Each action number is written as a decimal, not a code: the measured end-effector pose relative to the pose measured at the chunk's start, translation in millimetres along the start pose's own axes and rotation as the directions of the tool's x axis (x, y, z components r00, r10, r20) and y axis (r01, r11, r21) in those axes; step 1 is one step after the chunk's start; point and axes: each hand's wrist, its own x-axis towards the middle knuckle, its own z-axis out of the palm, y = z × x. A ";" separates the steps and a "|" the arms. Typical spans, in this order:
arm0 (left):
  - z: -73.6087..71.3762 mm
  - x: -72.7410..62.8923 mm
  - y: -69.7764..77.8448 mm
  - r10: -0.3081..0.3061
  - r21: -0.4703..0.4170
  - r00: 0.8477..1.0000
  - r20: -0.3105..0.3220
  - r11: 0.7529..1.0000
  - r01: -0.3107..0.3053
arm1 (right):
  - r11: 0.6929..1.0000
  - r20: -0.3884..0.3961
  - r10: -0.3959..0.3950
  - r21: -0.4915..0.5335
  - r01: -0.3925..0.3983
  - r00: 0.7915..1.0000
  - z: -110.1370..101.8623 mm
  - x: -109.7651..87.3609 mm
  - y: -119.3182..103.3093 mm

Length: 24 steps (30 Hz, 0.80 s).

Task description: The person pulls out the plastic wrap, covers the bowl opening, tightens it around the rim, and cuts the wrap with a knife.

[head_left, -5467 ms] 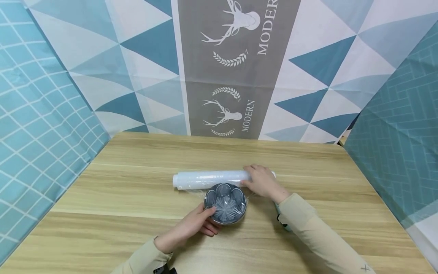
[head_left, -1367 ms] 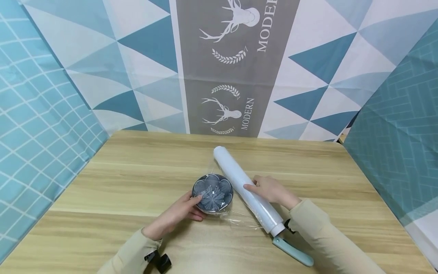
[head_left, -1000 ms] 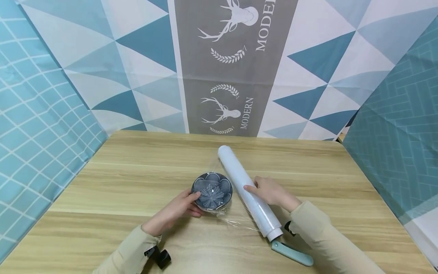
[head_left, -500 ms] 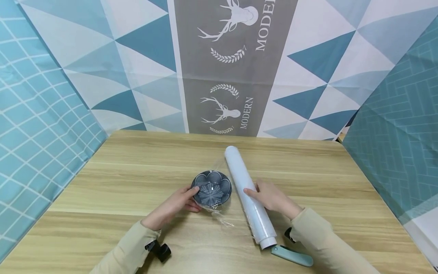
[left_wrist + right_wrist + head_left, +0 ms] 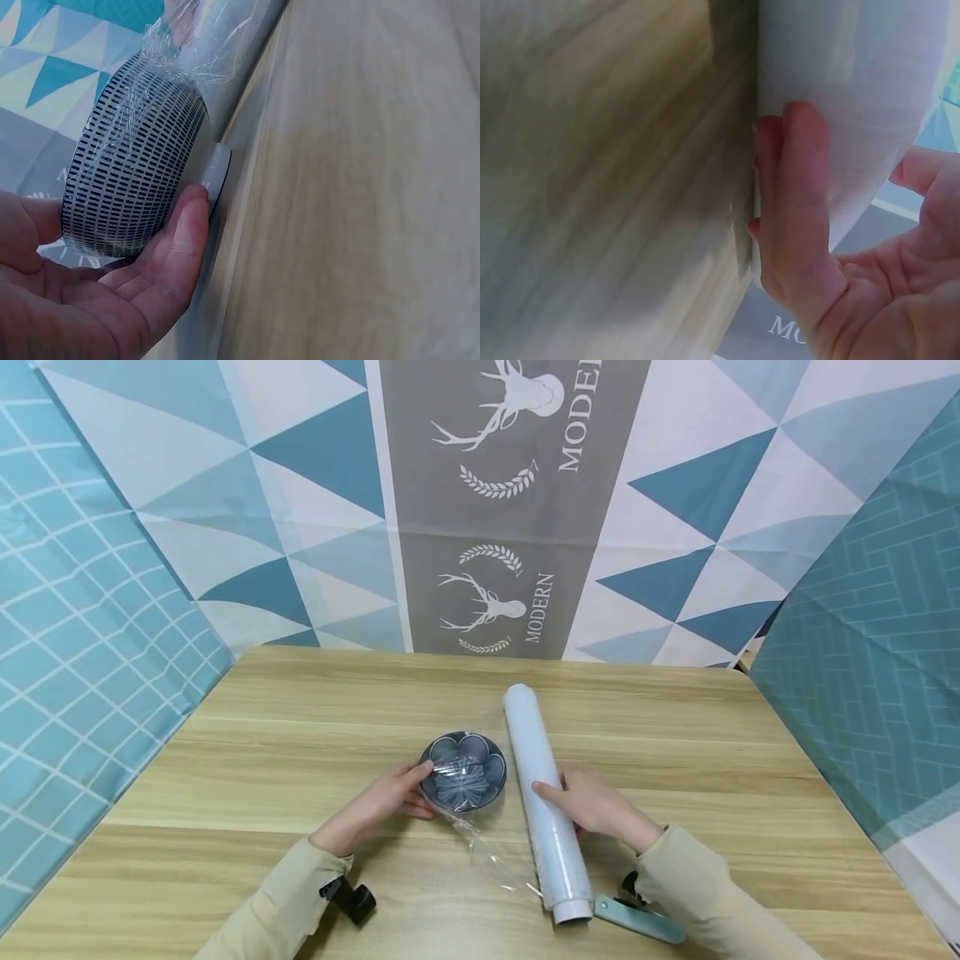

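In the head view a dark blue patterned bowl (image 5: 465,772) has clear plastic film stretched over its top. My left hand (image 5: 382,806) holds its left side, thumb on the rim and fingers underneath; the left wrist view shows the bowl's dashed outer wall (image 5: 135,150) and the fingers near its foot. To the right lies a thick white roll of cling film (image 5: 543,802), pointing away from me. Loose film (image 5: 487,856) runs from the bowl toward it. My right hand (image 5: 600,806) grips the roll from its right side, as the right wrist view shows with the curled fingers (image 5: 802,187).
A pale green knife handle (image 5: 639,920) lies by the roll's near end, close under the right sleeve; a thin pale strip (image 5: 534,890) shows left of that end. The wooden tabletop (image 5: 262,760) meets patterned cloth (image 5: 330,527) at the back and sides.
The roll has swung from lying crosswise behind the bowl to lying lengthwise at its right, turning with my right hand. The bowl moved left and slightly back. The green handle has come into view.
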 end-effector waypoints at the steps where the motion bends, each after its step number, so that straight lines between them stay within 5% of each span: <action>1: -0.3 0.5 0.2 -0.001 0.001 1.000 -0.002 1.000 0.001 | 1.000 0.007 0.007 0.007 -0.007 1.000 0.3 -0.9 -0.3; 24: -4.4 5.0 -1.4 0.013 -0.002 1.000 0.004 1.000 -0.013 | 0.992 -0.004 0.026 0.127 -0.025 1.000 9.7 -11.6 1.5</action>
